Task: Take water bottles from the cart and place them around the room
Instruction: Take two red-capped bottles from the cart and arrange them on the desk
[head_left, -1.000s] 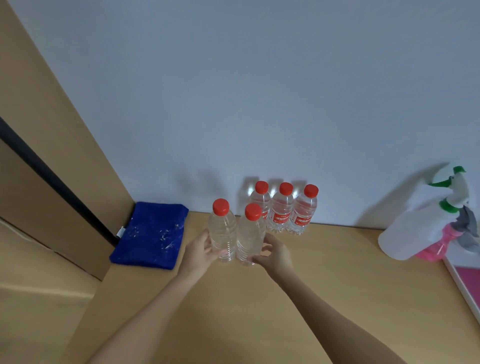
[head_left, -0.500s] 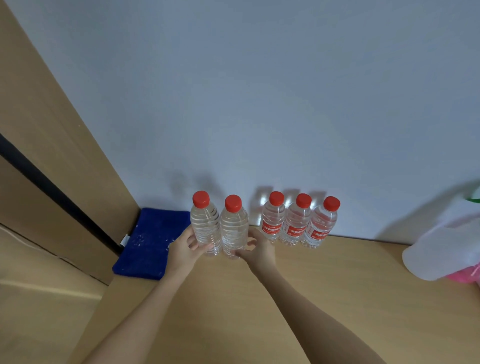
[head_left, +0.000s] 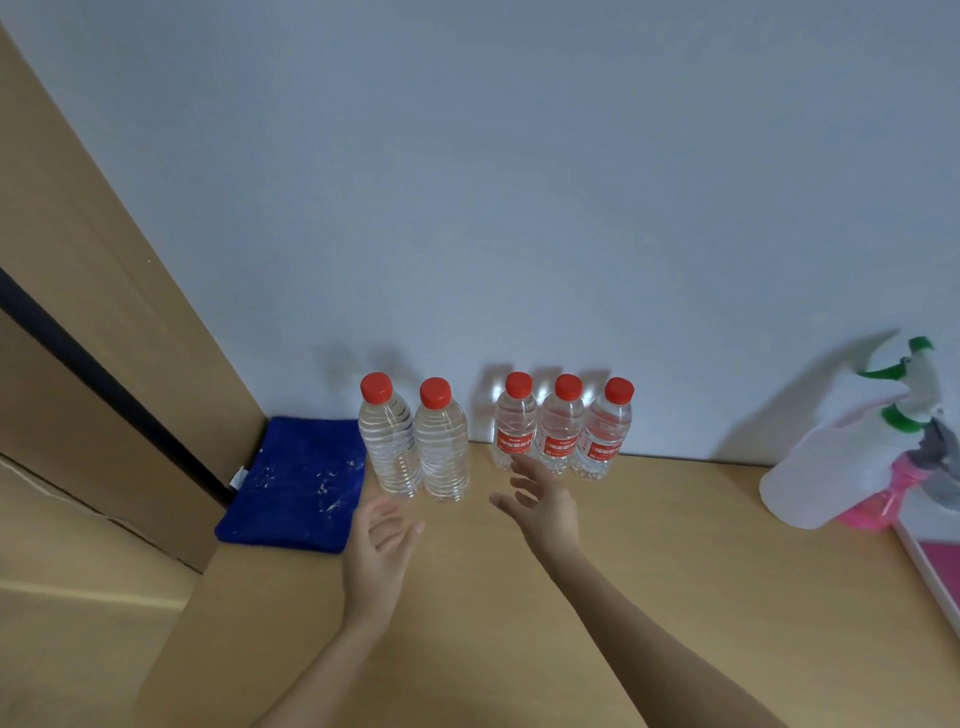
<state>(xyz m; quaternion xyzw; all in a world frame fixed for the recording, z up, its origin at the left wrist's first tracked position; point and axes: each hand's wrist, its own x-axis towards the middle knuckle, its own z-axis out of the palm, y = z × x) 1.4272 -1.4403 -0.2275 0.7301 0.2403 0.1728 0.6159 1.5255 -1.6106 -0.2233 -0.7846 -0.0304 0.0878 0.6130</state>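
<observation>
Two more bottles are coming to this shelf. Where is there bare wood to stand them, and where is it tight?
Widest bare patch: between the three labelled bottles and the white spray bottle, along the wall. The front wood nearer the camera is bare too, apart from the arms. Tight: the gap between the two unlabelled bottles and the labelled three, and beside the blue cloth.

Two water bottles (head_left: 415, 441) stand on the surface (head_left: 675, 597) just beyond the left fingers (head_left: 387, 519). Three more bottles (head_left: 561, 431) stand beyond the right fingers (head_left: 524, 475), against the wall. A cloth (head_left: 296, 483) lies left; spray bottles (head_left: 852, 452) far right.
</observation>
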